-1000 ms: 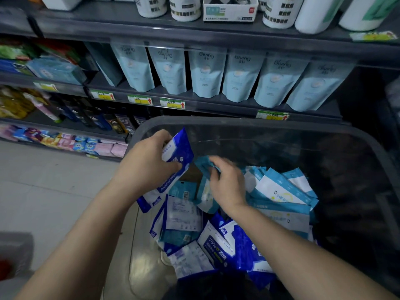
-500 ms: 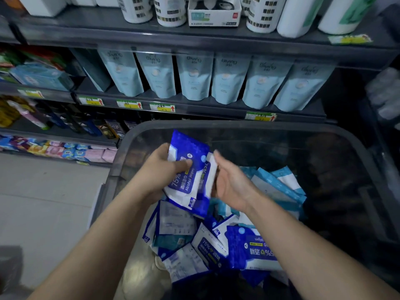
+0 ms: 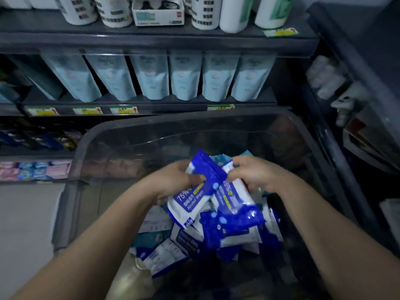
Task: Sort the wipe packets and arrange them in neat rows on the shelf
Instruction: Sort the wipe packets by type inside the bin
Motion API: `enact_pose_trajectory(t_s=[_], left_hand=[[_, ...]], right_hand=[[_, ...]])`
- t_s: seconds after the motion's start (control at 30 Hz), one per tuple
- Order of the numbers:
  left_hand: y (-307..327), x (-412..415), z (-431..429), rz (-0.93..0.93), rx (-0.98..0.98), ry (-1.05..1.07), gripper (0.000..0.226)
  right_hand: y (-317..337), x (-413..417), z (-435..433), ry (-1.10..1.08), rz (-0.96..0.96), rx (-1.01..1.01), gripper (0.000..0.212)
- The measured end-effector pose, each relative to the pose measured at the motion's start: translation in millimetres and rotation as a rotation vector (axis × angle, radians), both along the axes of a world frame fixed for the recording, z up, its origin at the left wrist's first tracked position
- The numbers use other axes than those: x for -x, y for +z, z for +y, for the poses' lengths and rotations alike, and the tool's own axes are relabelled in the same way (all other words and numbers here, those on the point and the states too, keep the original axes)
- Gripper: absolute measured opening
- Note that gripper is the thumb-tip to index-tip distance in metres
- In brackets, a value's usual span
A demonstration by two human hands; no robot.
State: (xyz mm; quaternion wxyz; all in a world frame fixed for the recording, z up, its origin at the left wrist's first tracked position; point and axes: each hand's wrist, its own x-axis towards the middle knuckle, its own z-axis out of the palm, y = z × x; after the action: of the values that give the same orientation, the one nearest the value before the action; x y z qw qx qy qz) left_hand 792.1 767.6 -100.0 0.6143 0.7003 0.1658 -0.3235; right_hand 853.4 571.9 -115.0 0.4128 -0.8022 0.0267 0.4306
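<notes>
A clear plastic bin (image 3: 91, 148) in front of me holds a heap of blue-and-white alcohol wipe packets (image 3: 188, 241) mixed with lighter teal ones. My left hand (image 3: 173, 180) grips one dark blue alcohol wipe packet (image 3: 194, 195) above the heap, thumb across its front. My right hand (image 3: 255, 172) pinches the top of a second blue packet (image 3: 233, 206), which overlaps the first. Both packets are lifted over the middle of the bin.
Dark shelving stands behind the bin: a row of pale blue pouches (image 3: 149, 79) on the middle shelf, white canisters (image 3: 114, 11) and a small box (image 3: 158, 14) above, small pink and blue packs (image 3: 34, 169) low left. Another rack (image 3: 355, 105) stands to the right. Light floor (image 3: 21, 224) lies left.
My right hand has taken hold of a second blue packet beside the one in my left hand. Both hands have risen slightly and the view has shifted right.
</notes>
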Motion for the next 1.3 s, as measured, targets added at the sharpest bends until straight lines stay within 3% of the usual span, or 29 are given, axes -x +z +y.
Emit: enact_pose_trajectory(t_s=[0.1,0.17,0.23,0.3,0.4,0.5,0.57,0.63,0.7,0.8,0.87,1.0,1.07,1.13,1.23,1.3], left_hand=[[-27.5,6.6,-28.8,0.115,-0.021,-0.217,0.017],[-53.7,16.0,-49.9,0.036,-0.272,-0.514,0.032],[-70.3,28.5,-66.8,-0.083,-0.515,-0.7,0.047],[-72.4,35.5,-73.2,-0.131,-0.519,-0.775,0.051],[-60.2,21.3,-59.2,-0.12,-0.446,-0.799,0.037],[-72.3,-10.8,-27.3,-0.18,-0.651,-0.498,0.02],[-92.2,-23.9,-4.8,-0.235,-0.933,-0.434,0.025],[-117.9,-25.8,11.3,-0.303,-1.076,-0.616,0.041],[-137.7,-19.4,15.6,-0.376,-1.039,-0.846,0.062],[-154.4,-11.8,18.8,-0.253,-1.09,-0.899,0.088],[-159.2,-7.7,23.4,-0.228,-1.265,-0.862,0.091],[-161.2,-2.5,27.6,-0.219,-1.524,-0.732,0.072],[-157.9,-3.9,26.0,-0.242,-1.501,-0.715,0.077],[-154.0,-8.1,21.7,-0.376,-1.264,-0.66,0.082],[-157.0,-16.5,15.4,-0.517,-0.894,-0.566,0.068],[-166.8,-26.0,12.9,-0.461,-0.893,-0.457,0.059]], right_hand=[[7.6,7.8,-23.9,0.421,0.111,0.388,0.023],[4.2,16.9,-30.2,0.605,0.127,0.567,0.03],[0.2,24.2,-29.1,0.701,-0.006,0.705,0.033],[-2.1,29.0,-22.6,0.721,-0.245,0.785,0.026],[-7.7,34.4,-5.6,0.527,-0.607,0.727,0.017],[-23.4,38.8,12.4,0.472,-0.843,0.509,0.025],[-35.8,39.6,18.0,0.59,-0.802,0.435,0.042],[-50.5,38.1,17.4,0.687,-0.742,0.455,0.055],[-62.9,36.8,15.3,0.734,-0.72,0.49,0.062],[-72.2,34.5,14.7,0.738,-0.694,0.512,0.065],[-73.5,34.0,16.0,0.733,-0.692,0.506,0.065],[-75.3,33.7,16.2,0.727,-0.691,0.496,0.065],[-76.8,33.8,16.4,0.72,-0.686,0.487,0.066],[-78.2,34.4,17.2,0.711,-0.685,0.476,0.067],[-80.4,34.9,17.5,0.695,-0.694,0.457,0.068],[-81.2,34.5,16.9,0.69,-0.689,0.44,0.069]])
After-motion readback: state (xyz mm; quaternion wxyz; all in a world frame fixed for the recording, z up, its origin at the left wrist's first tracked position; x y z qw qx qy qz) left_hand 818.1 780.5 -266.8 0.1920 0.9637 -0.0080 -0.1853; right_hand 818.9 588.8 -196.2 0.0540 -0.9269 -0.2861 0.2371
